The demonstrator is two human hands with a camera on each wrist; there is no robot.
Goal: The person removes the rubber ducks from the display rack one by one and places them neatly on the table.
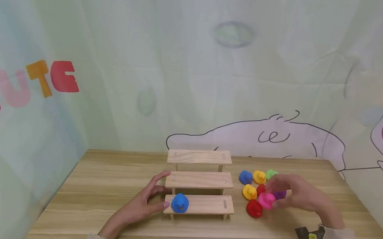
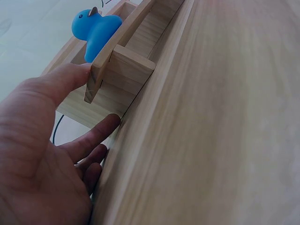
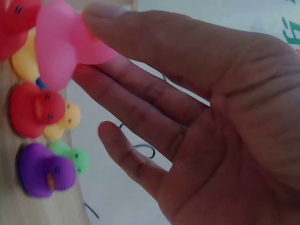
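A three-step wooden stand (image 1: 202, 204) sits on the table with a blue rubber duck (image 1: 179, 203) at the left end of its lowest step. My left hand (image 1: 139, 206) is at the stand's left side. Its thumb touches the end of the lowest step, close to the duck, and its fingers are extended, as the left wrist view shows. To the right of the stand, my right hand (image 1: 299, 195) pinches a pink rubber duck (image 3: 57, 44) between thumb and fingers. Red ducks (image 1: 254, 208) and a purple duck (image 3: 44, 171) are close by that hand.
Around the right hand stand more ducks: a second blue duck (image 1: 246, 177), two yellow ducks (image 1: 249, 192) and a green duck (image 1: 271, 174). The wooden table (image 1: 103, 180) meets a printed curtain (image 1: 129, 67) at its back and sides.
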